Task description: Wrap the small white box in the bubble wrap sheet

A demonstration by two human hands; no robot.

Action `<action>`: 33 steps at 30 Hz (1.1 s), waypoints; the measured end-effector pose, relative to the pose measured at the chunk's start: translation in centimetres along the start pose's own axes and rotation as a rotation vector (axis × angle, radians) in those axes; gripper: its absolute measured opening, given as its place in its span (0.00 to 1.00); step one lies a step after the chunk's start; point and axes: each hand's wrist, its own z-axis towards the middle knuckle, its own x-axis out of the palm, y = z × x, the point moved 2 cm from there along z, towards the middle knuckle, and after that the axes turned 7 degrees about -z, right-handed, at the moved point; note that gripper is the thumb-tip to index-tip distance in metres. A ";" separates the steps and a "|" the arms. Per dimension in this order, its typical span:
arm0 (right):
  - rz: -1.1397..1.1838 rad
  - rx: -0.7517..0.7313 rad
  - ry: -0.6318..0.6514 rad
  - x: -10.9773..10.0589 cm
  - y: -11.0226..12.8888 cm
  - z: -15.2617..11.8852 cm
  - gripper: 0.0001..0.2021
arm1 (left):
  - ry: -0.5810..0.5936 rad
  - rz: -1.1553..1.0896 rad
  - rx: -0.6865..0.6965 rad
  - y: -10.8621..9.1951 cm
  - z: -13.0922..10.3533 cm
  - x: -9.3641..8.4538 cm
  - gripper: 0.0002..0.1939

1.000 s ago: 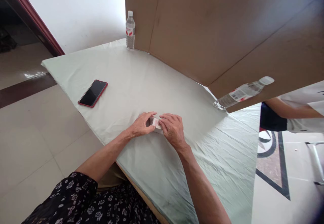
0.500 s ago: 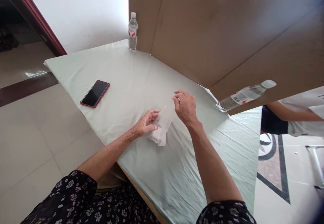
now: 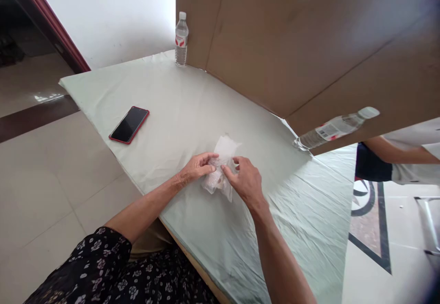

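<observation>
A crumpled piece of translucent white bubble wrap (image 3: 217, 182) lies on the pale green tablecloth, one end fanned out flat towards the far side. Whether anything is inside it I cannot make out. My left hand (image 3: 196, 167) grips its left edge, thumb and fingers curled around the plastic. On the opposite side my right hand (image 3: 245, 179) holds the right edge, with the thumb pressed on top and the fingers bent.
A phone with a red case (image 3: 129, 125) lies to the left. A brown cardboard panel (image 3: 254, 43) stands behind, with one water bottle (image 3: 181, 40) at its left end and another water bottle (image 3: 335, 130) at its right. Another person's arm (image 3: 395, 152) shows beyond it.
My right hand has come down and towards me onto the bubble wrap. The wrap has shifted shape, with its far end now spread out. My left hand has barely moved.
</observation>
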 end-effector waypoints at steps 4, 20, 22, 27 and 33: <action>0.193 0.080 0.039 1.1 -0.8 -0.2 0.15 | -0.187 0.488 0.227 0.1 0.0 0.2 0.21; 0.449 0.333 -0.247 1.2 -5.3 0.1 0.15 | -0.648 0.971 0.180 0.0 0.6 -3.5 0.04; 0.405 0.267 -0.328 0.1 -4.4 -0.3 0.18 | -0.662 0.961 0.214 -0.2 0.5 -3.3 0.05; 0.408 0.098 -0.037 -0.4 -2.2 -0.4 0.26 | -0.505 0.881 0.507 -1.3 -0.2 -2.0 0.12; 0.495 -0.074 0.060 -0.9 -1.4 -1.7 0.17 | -0.136 0.810 0.519 -1.5 -0.7 -1.2 0.24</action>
